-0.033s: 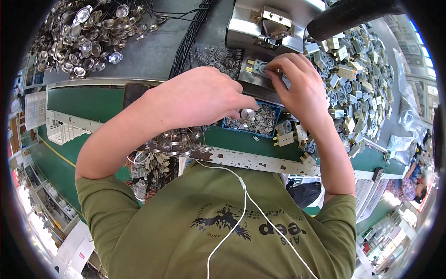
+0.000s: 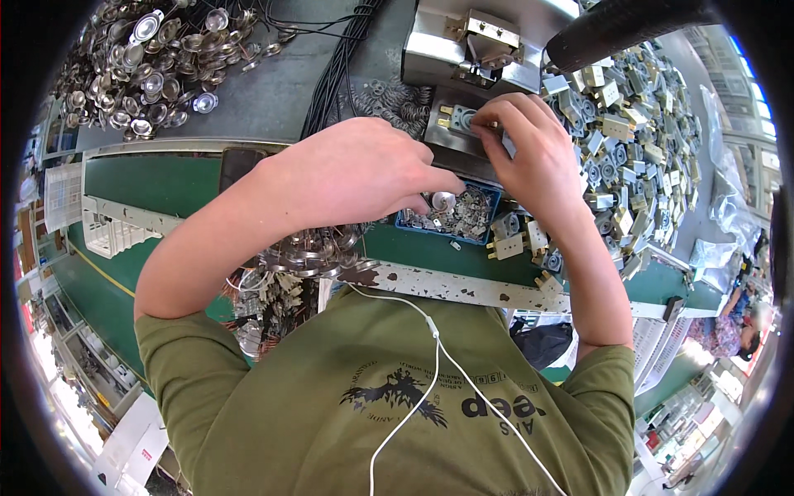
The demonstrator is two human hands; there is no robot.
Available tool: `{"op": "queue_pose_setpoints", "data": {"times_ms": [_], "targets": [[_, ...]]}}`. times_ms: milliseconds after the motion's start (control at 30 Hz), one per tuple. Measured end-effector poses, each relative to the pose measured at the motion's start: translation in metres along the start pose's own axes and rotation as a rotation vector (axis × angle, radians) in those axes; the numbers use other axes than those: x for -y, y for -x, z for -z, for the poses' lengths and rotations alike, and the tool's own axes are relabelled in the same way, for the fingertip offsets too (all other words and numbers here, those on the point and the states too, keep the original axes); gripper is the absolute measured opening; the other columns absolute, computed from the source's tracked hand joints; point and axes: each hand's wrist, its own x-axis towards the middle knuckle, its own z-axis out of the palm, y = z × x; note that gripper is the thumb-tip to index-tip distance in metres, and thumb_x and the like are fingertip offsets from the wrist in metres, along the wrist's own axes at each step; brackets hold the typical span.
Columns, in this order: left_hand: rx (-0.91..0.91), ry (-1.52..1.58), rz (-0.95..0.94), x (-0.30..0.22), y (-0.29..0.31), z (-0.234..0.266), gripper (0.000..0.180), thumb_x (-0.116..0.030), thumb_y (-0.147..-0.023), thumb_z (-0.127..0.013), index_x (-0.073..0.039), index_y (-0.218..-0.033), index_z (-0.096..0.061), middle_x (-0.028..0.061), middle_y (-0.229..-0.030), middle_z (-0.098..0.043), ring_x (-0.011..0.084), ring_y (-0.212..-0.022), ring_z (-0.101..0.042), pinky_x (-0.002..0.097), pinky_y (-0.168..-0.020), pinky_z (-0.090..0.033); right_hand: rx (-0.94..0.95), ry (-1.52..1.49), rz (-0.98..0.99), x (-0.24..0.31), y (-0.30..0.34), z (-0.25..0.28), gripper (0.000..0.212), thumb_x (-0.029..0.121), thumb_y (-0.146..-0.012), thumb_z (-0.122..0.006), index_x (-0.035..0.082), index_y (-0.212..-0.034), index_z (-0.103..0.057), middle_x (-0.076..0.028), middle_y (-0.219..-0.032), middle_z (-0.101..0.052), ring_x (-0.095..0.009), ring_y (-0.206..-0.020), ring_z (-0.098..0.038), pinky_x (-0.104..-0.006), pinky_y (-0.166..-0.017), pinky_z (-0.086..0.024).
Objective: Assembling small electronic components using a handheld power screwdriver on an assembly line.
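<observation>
My left hand (image 2: pixel 364 169) hangs over a blue tray (image 2: pixel 483 243) of small metal pieces. Its fingertips are closed on a small round metal cap (image 2: pixel 443 202). Farther back, my right hand (image 2: pixel 538 153) is pinched at the right end of a grey block with brass terminals (image 2: pixel 460 120), steadying it on a metal fixture (image 2: pixel 451 145). Whether a smaller piece sits between those fingertips is hard to make out.
A metal press-like machine (image 2: pixel 488 50) stands behind the fixture, beside a black handle (image 2: pixel 628 31). Grey blocks (image 2: pixel 616 157) heap up at right; round metal parts (image 2: pixel 153 74) pile at far left. Black cables (image 2: pixel 335 74) and springs (image 2: pixel 393 101) lie between.
The left fingertips and the round metal cap have shifted very slightly to the right. The right hand has barely moved.
</observation>
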Motion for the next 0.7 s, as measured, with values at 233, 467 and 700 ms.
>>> {"op": "queue_pose_setpoints", "data": {"times_ms": [233,467,700], "targets": [[-0.381,0.182,0.048,0.014,-0.016,0.016,0.041,-0.023,-0.089,-0.075,-0.018,-0.129,-0.067,0.0113,-0.089,-0.073,0.0323,-0.075,-0.068,0.0414,-0.067,-0.054,-0.395,-0.286,-0.076,0.015,0.009,0.038,0.029,-0.004,-0.088,-0.078,0.003,-0.114,-0.068,-0.008,-0.104,-0.07,-0.013,-0.079,-0.066,-0.0264,-0.069,-0.052],[-0.213,0.067,0.246,0.035,-0.039,0.002,0.036,-0.032,-0.093,-0.071,-0.023,-0.128,-0.068,0.0111,-0.089,-0.074,0.0335,-0.085,-0.071,0.0456,-0.075,-0.055,-0.811,-0.292,0.284,-0.005,-0.035,0.115,0.024,-0.002,-0.101,-0.058,-0.009,-0.124,-0.061,-0.028,-0.124,-0.068,-0.036,-0.099,-0.074,-0.0394,-0.077,-0.065],[-0.146,0.066,0.269,0.045,-0.031,-0.006,0.035,-0.039,-0.095,-0.068,-0.026,-0.127,-0.069,0.008,-0.091,-0.075,0.0318,-0.087,-0.072,0.0459,-0.074,-0.056,-0.624,-0.617,-0.205,0.013,-0.094,0.076,0.034,0.019,-0.098,-0.071,-0.002,-0.124,-0.06,-0.014,-0.097,-0.071,-0.019,-0.083,-0.066,-0.0338,-0.08,-0.054]]}}
